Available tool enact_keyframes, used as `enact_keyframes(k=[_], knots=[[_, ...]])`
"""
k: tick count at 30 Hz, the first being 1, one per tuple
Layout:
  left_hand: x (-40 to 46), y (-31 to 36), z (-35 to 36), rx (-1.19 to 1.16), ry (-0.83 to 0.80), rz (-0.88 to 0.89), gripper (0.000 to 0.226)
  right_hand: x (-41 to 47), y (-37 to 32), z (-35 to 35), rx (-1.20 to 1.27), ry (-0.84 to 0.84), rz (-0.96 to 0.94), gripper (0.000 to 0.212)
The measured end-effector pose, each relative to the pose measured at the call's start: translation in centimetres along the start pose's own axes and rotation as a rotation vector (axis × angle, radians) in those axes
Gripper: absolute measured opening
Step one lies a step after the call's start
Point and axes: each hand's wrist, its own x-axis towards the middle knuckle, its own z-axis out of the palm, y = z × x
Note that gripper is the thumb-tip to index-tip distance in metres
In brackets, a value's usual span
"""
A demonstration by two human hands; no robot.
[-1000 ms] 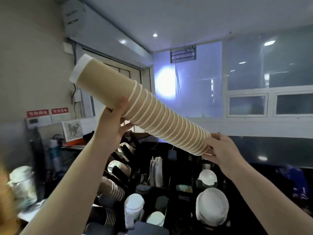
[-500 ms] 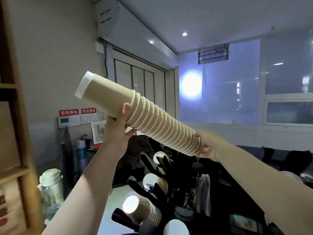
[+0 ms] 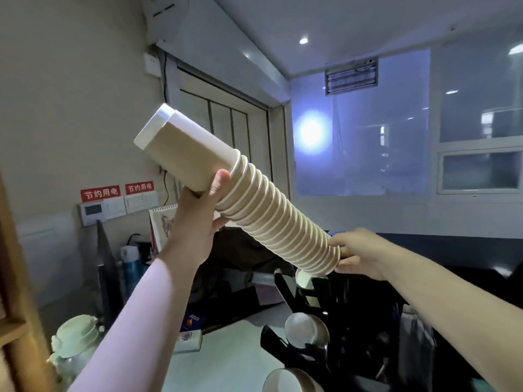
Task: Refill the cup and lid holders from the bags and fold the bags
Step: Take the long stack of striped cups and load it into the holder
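Tan cup stack (image 3: pixel 254 205) slants between left hand (image 3: pixel 195 219) and right hand (image 3: pixel 359 256).

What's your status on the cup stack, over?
Left hand grips stack of paper cups near its upper end. Right hand holds the lower end. Stack tilted above black cup holder. Nothing blocking.

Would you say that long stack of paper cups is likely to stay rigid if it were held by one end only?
Probably not. The stack of paper cups is only nested, so it could sag or separate. Both the left hand and the right hand support it, which suggests so. It looks light for its length.
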Motion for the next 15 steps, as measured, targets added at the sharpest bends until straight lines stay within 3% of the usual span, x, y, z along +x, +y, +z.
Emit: enact_keyframes(k=[5, 10, 15], knots=[[1.7, -0.2, -0.5, 0.021, -0.122, 0.04, 0.038, 0.8, -0.1, 1.4, 0.042, 0.11, -0.024, 0.009], [2.4, -0.2, -1.3, 0.071, -0.175, 0.073, 0.062, 0.5, 1.0, 2.4, 0.049, 0.154, -0.033, 0.012], [2.3, -0.4, -1.3, 0.12, -0.303, 0.124, 0.06, 0.5, 2.5, 3.5, -0.047, 0.209, 0.005, 0.03]])
